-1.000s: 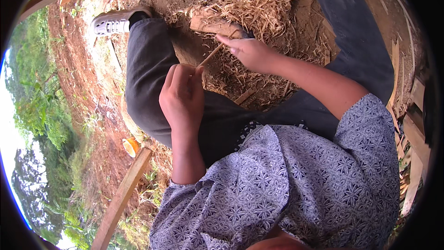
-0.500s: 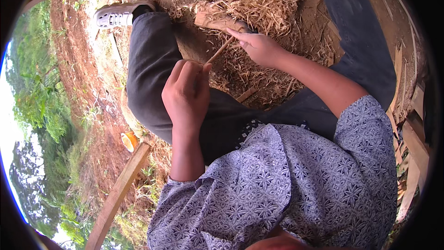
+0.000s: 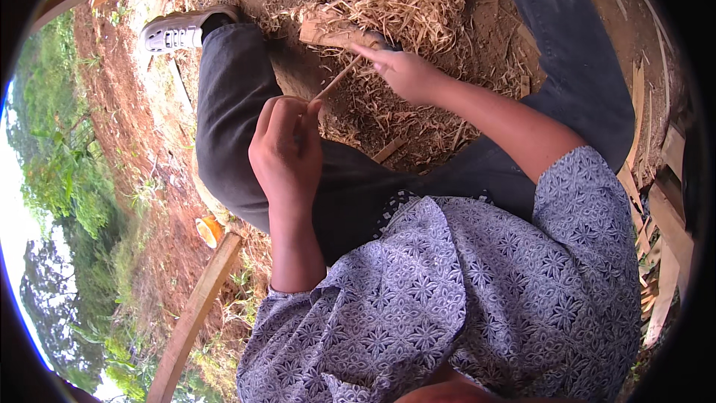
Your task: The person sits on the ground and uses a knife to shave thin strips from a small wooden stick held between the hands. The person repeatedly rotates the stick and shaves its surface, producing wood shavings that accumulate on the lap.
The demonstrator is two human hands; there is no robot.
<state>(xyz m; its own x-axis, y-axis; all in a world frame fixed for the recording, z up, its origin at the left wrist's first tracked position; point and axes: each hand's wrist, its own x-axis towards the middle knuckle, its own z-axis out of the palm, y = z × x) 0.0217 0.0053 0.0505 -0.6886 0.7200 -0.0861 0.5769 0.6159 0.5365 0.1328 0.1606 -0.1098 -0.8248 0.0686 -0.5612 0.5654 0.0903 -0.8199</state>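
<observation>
My left hand [image 3: 287, 153] is closed around the near end of a thin wooden stick [image 3: 337, 80], which slants up and to the right. At the stick's far end is my right hand [image 3: 406, 77], its index finger stretched out and its other fingers curled. What those curled fingers grip is hidden. Just beyond the right fingertips lies a pale wooden block [image 3: 328, 33]. A small dark piece [image 3: 389, 44] shows between the block and the right hand; its kind cannot be made out.
A heap of wood shavings [image 3: 418, 4] covers the ground beyond the block. My legs in dark trousers [image 3: 231, 119] spread to both sides. A wooden post [image 3: 195, 313] and an orange container [image 3: 209, 230] are at left. Split wood pieces [image 3: 666, 216] lie at right.
The whole view has shifted slightly, so hands, stick and block appear a little further left. Both hands keep nearly the same pose around the stick.
</observation>
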